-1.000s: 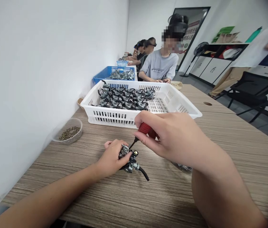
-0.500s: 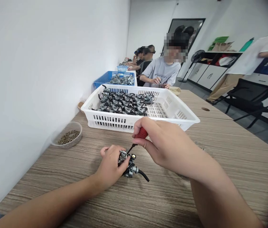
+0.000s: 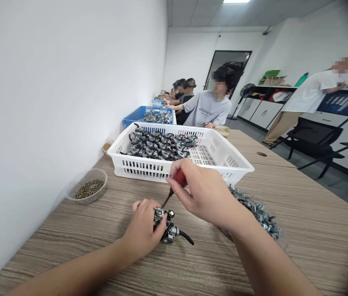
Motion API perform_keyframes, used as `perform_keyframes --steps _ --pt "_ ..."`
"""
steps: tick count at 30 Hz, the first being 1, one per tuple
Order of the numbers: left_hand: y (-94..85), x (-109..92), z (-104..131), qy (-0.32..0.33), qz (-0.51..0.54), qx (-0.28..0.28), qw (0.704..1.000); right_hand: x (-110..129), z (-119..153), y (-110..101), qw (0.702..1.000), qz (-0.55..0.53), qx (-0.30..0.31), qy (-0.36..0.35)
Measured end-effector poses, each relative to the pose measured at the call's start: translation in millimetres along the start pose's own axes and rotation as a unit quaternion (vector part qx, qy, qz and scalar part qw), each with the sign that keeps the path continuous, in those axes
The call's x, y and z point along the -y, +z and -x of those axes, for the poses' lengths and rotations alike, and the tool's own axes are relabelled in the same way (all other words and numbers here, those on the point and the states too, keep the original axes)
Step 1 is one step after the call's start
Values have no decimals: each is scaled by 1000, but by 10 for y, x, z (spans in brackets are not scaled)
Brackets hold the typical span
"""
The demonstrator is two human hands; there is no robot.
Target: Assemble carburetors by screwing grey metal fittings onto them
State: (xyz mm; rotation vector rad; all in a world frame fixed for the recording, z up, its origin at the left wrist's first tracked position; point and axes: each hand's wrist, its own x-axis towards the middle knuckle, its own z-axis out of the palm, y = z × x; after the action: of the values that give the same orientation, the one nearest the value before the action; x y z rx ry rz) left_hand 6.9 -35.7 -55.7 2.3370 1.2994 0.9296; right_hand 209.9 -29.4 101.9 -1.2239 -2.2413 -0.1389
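On the wood-grain table, my left hand (image 3: 145, 226) is closed around a metal carburetor-like part (image 3: 168, 232) with a black hose pointing right. My right hand (image 3: 197, 187) grips a screwdriver (image 3: 180, 177) by its red handle. The dark shaft slants down to the left, and its tip meets the upper side of the metal part near my left fingers. Exactly what the tip touches is too small to tell. A round brass-coloured spot shows on top of the part, right of the tip.
Ahead stands a white basket (image 3: 143, 169) with several similar parts; behind it is a blue crate (image 3: 130, 119). A clear bowl of small screws (image 3: 90, 189) sits left. Metal pieces (image 3: 258, 211) lie beyond my right forearm. A person (image 3: 209, 107) sits across the table.
The view has tilted up. My right hand and the screwdriver have shifted slightly left, with the shaft more upright. Metal pieces by my right forearm now show. The seated person has reached an arm out.
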Motion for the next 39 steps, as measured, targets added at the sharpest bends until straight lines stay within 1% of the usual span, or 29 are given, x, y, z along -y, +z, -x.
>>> perform_keyframes --steps 3,5,6,7,9,11,12,14,15,17,18,19,20,21,22,23,24,27,30,33,35,39 --pt "-50 58 -57 27 19 34 999 -129 3 -150 998 -43 -49 5" --pt "-74 79 -67 27 31 53 998 -213 40 -286 995 -59 -83 15" --pt "-82 85 -64 26 35 64 997 -251 65 -350 994 -63 -90 22" --pt "-88 88 -57 27 37 75 996 -286 90 -407 993 -68 -88 31" --pt "-98 90 -43 31 39 100 994 -343 132 -486 994 -77 -53 49" --pt "-111 88 -37 31 43 118 992 -377 150 -508 995 -81 -11 57" --pt "-117 86 -40 29 48 125 991 -380 148 -497 995 -82 -1 53" --pt "-130 85 -53 29 60 133 989 -352 126 -424 994 -100 -5 42" --pt "-134 85 -61 31 66 136 988 -320 109 -363 991 -124 -18 35" --pt "-136 91 -75 33 79 136 987 -224 70 -196 975 -209 -76 28" --pt "-133 97 -80 32 86 136 986 -166 50 -98 955 -266 -125 26" --pt "-129 106 -84 29 92 136 986 -106 30 3 926 -329 -185 28" --pt "-123 115 -86 28 97 136 986 -48 11 100 888 -389 -244 31" --pt "-116 127 -87 29 103 137 985 5 -6 188 853 -437 -283 40" --pt "-108 138 -88 32 108 138 984 50 -21 263 828 -468 -304 50" --pt "-100 148 -90 38 114 138 983 85 -33 322 814 -487 -312 58" --pt "-93 158 -92 46 119 136 982 110 -42 366 808 -497 -308 65" --pt "-78 172 -103 69 129 126 981 141 -53 425 804 -515 -288 71" --pt "-76 170 -115 80 131 118 981 143 -57 456 793 -538 -274 78" --pt "-80 166 -121 86 133 116 980 148 -56 513 785 -558 -260 65" --pt "-79 166 -121 85 132 115 981 158 -49 555 787 -561 -249 60" --pt "-66 172 -119 79 124 111 983 188 -27 593 802 -543 -236 80"
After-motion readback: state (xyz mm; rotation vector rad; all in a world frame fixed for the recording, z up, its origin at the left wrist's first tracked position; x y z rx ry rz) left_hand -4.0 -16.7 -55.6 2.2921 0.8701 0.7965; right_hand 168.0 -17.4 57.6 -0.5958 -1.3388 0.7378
